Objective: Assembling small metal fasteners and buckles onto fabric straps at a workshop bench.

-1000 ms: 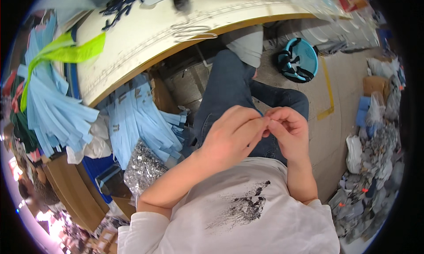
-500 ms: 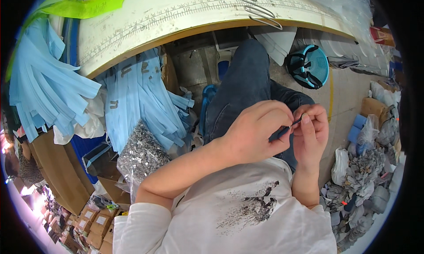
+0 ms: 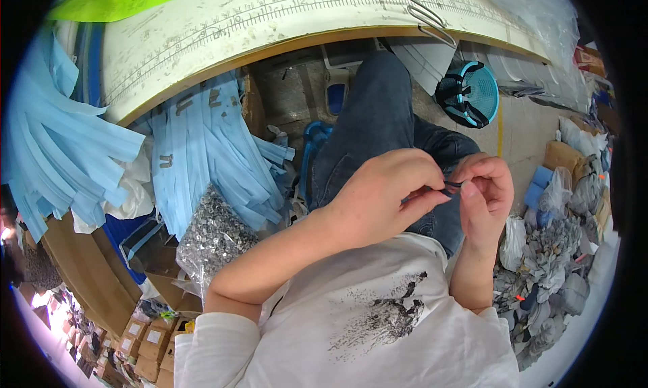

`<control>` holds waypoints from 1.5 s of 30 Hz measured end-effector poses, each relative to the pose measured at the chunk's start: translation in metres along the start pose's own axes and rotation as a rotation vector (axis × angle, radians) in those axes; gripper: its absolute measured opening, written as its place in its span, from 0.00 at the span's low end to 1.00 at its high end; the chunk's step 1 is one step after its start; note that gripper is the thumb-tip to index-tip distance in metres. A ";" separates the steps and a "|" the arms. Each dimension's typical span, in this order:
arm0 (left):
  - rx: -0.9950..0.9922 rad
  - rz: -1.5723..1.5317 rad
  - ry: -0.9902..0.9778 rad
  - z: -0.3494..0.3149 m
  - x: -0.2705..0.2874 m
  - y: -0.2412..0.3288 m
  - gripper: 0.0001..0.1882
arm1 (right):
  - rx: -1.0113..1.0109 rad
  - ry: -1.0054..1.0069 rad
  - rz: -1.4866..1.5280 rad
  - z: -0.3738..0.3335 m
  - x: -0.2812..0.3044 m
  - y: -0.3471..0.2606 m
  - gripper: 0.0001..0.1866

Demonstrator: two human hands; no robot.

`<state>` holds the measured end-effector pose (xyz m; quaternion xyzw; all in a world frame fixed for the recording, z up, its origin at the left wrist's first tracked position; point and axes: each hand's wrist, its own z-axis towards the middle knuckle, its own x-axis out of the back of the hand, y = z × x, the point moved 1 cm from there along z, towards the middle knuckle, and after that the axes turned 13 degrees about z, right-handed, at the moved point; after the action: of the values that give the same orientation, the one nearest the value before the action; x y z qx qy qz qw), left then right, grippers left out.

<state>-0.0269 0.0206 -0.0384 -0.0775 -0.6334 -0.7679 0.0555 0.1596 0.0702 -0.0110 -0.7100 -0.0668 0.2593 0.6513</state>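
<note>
Over my lap, in front of the white shirt, both of my hands meet at a thin dark strip [image 3: 453, 183], too small to identify. My right hand [image 3: 487, 192] pinches one end between thumb and bent fingers. At the other end are the curled fingers of my left hand [image 3: 388, 194], palm down; its thumb sits slightly below the index fingertip. The short middle piece of the strip shows between the hands, while its ends are hidden by fingers. Neither hand touches the table.
A white table [image 3: 270, 27] with ruler marks and a bent wire piece [image 3: 428, 18] lies ahead. Light-blue strips [image 3: 202, 138] hang at left above a clear bag of small silvery pieces [image 3: 214, 233]. A turquoise basket [image 3: 480, 91] stands beyond my knee; grey scraps [image 3: 547, 260] are heaped right.
My right hand has shifted slightly right, and the gap between the hands has widened. The left thumb has come away from the index fingertip. The view has shifted slightly.
</note>
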 end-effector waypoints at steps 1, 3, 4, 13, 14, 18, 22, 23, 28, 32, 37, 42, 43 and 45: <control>0.069 -0.006 -0.051 0.000 0.000 -0.001 0.10 | 0.020 -0.043 -0.054 0.000 0.000 -0.001 0.10; 0.097 0.019 -0.055 0.002 0.004 0.004 0.09 | 0.036 -0.063 -0.099 -0.001 -0.001 -0.002 0.10; 0.127 0.048 -0.054 0.004 0.005 0.005 0.09 | 0.052 -0.089 -0.142 -0.001 -0.003 -0.002 0.10; 0.149 0.017 -0.149 -0.001 0.008 0.002 0.08 | 0.095 -0.111 -0.232 -0.006 -0.006 0.001 0.11; 0.149 0.018 -0.152 -0.001 0.007 0.003 0.08 | 0.097 -0.109 -0.231 -0.007 -0.006 0.003 0.11; 0.346 -0.120 -0.126 -0.003 0.003 0.008 0.07 | 0.305 -0.047 -0.471 -0.006 -0.004 0.001 0.11; 0.399 -0.145 -0.064 0.000 -0.003 0.010 0.06 | 0.346 -0.060 -0.497 -0.008 -0.003 -0.007 0.11; 0.389 -0.147 -0.078 0.000 -0.005 0.010 0.06 | 0.353 -0.046 -0.505 -0.010 -0.002 -0.006 0.11; 0.079 0.092 0.066 0.003 -0.006 0.014 0.06 | 0.063 0.004 -0.151 -0.009 0.000 0.000 0.11; 0.070 0.118 0.035 0.001 -0.006 0.012 0.08 | 0.062 -0.085 -0.160 -0.008 0.011 -0.003 0.11; 0.317 -0.072 0.077 -0.001 -0.017 0.018 0.07 | 0.239 -0.164 -0.364 -0.007 0.014 -0.013 0.11; 0.276 -0.048 0.042 0.003 -0.018 0.021 0.07 | 0.093 -0.090 -0.238 -0.018 0.015 -0.009 0.10; 0.241 -0.034 0.041 0.003 -0.019 0.021 0.06 | -0.017 -0.021 -0.108 -0.018 0.010 -0.010 0.11; 0.201 -0.018 0.032 0.004 -0.019 0.021 0.06 | -0.121 0.053 0.027 -0.020 0.009 -0.011 0.11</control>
<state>-0.0045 0.0202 -0.0210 -0.0535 -0.7070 -0.7020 0.0664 0.1795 0.0584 -0.0026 -0.7557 -0.0553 0.2447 0.6050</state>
